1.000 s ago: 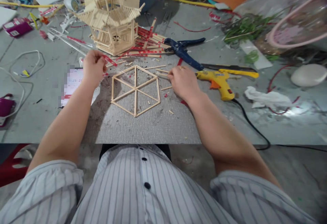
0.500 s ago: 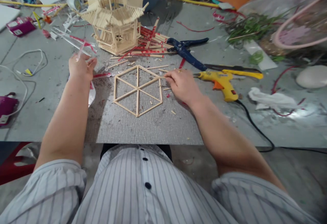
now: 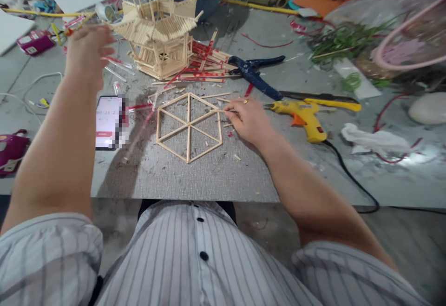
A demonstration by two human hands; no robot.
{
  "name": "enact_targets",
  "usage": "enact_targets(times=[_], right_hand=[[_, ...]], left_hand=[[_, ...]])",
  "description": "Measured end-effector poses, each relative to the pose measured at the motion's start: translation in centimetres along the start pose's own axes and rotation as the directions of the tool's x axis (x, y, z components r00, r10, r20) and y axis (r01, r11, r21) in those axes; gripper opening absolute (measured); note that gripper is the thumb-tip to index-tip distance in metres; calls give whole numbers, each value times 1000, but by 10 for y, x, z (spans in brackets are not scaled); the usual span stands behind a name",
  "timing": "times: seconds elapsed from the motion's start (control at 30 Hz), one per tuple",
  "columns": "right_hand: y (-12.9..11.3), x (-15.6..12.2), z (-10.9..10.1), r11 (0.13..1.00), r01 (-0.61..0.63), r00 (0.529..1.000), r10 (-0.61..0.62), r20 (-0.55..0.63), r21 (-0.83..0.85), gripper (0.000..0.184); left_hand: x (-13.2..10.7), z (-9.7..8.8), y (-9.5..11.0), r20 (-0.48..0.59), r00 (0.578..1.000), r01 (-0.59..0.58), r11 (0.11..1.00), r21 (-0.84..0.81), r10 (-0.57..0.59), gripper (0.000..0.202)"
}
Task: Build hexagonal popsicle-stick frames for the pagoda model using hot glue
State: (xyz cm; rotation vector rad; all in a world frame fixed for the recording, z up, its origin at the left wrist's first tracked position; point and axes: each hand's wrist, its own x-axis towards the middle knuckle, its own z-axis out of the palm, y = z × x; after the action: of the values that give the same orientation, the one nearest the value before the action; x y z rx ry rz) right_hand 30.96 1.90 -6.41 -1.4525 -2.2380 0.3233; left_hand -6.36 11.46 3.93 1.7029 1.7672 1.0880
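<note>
A hexagonal frame of thin wooden sticks with spokes [image 3: 189,143] lies flat in front of me. At its upper right corner, my right hand [image 3: 248,119] pinches the end of a thin wooden stick [image 3: 220,110]; whether that stick is joined to the frame I cannot tell. My left hand [image 3: 89,48] is raised at the far left, blurred by motion, fingers stretched out and nothing visible in them. It is left of a stick-built pagoda model [image 3: 160,31]. Below it, beside my forearm, lies a phone [image 3: 106,120] with its screen lit.
Red-marked sticks [image 3: 211,59] are piled by the pagoda. Right of them lie blue-handled pliers [image 3: 256,76], a yellow glue gun [image 3: 308,117] with a black cord, and a yellow cutter knife [image 3: 334,103]. A crumpled tissue [image 3: 369,138] and green sprigs [image 3: 344,41] are farther right.
My left hand has moved up and left, away from the clear plastic strip, uncovering the phone. A blurred strip now shows left of the frame. My right hand has stayed at the corner.
</note>
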Motion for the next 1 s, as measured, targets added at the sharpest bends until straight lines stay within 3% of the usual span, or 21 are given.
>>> enact_targets(times=[0.07,0.1,0.13,0.2,0.23,0.3,0.37,0.43,0.53,0.6,0.67,0.77,0.87,1.0], right_hand=[[-2,0,1,1000,6,1000,-6,28,10,18],[-4,0,1,1000,14,999,-15,41,15,17],[-6,0,2,999,28,998,-30,54,21,16],[-10,0,3,997,68,994,-71,79,37,14],[-11,0,4,995,87,992,-91,92,45,13],[-14,-1,5,992,109,988,-115,99,60,12],[-14,-1,6,992,109,989,-115,93,66,12],[-13,-1,6,993,96,991,-102,90,70,12],[-10,-1,6,992,95,991,-101,87,78,12],[-7,-1,6,989,119,989,-126,80,90,12],[-5,-1,7,985,138,986,-147,81,99,12],[-3,-1,8,983,147,983,-158,97,107,13],[-2,-1,9,979,162,981,-173,86,125,12],[-2,-1,8,978,155,981,-169,92,141,12]], left_hand=[[-33,12,19,78,995,-56,998,-34,58,44],[-48,18,25,191,979,-80,997,16,76,43],[-61,24,28,313,947,-113,988,105,75,43],[-77,33,26,444,895,-173,955,240,51,38],[-81,37,23,500,866,-247,893,377,28,39],[-83,40,15,545,839,-347,758,553,-13,44],[-83,39,8,560,828,-399,674,622,-25,54],[-86,34,4,615,787,-448,648,616,-40,70],[-102,25,4,723,678,-510,626,590,-129,100],[-115,20,6,741,644,-516,607,605,-190,103],[-125,19,8,727,656,-510,591,625,-203,100],[-128,25,6,667,725,-477,572,667,-174,90],[-116,34,2,596,786,-433,542,721,-165,85],[-92,41,-4,529,830,-359,560,747,-174,78]])
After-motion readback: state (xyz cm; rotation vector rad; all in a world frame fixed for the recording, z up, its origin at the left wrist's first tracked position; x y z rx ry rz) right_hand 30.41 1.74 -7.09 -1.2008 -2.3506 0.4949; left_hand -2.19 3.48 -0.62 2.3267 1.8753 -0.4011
